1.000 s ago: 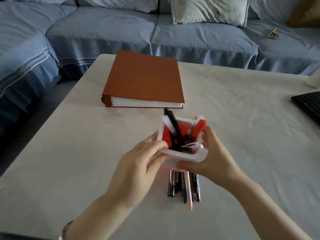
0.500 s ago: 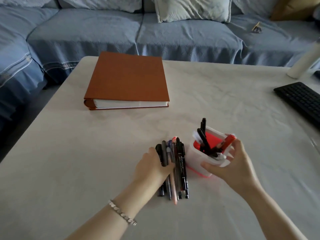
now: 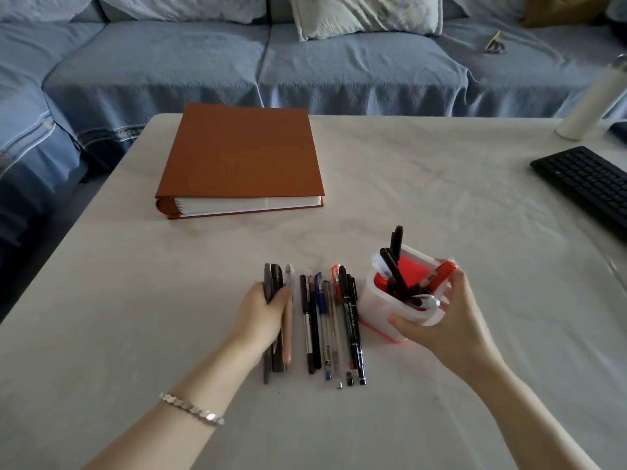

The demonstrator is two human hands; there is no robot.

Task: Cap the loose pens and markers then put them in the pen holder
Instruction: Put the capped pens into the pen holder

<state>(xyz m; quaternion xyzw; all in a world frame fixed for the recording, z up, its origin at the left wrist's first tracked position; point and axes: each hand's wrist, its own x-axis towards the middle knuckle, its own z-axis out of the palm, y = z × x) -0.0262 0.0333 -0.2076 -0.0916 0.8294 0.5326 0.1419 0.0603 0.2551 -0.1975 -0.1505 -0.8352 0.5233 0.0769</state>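
The pen holder [image 3: 376, 307] is a white, rounded-square cup with a red inside and a red base edge. It sits at about 4 o'clock in the view and tilts toward the camera. The right hand [image 3: 441, 320] grips it, with the thumb against the near wall and the fingers [image 3: 456, 283] curled over the far rim. Several black markers [image 3: 395, 262] stand in it, leaning toward 11 o'clock, and a red marker [image 3: 441, 276] lies against the rim under the fingers.

At 9 o'clock from the holder, just beside it, a row of loose pens [image 3: 330, 327] lies side by side on the tabletop [image 3: 135, 300], running from 12 to 6 o'clock. They are black, blue, clear and red-capped.

At the 9 o'clock end of that row the left hand [image 3: 263, 317] has its fingers wrapped round a small bunch of dark pens [image 3: 274, 283], with a peach pen [image 3: 288, 334] against them. The bunch's lower ends touch the tabletop. A silver bracelet [image 3: 191, 408] circles that wrist.

A thick brown album [image 3: 241, 154] lies flat at 11 o'clock from the pens, well apart. A black keyboard [image 3: 583, 184] is at 2 o'clock, and a white bottle [image 3: 593, 100] stands beyond it. A blue-covered sofa [image 3: 190, 62] with a pale cushion [image 3: 366, 15] runs behind the tabletop at 12 o'clock.
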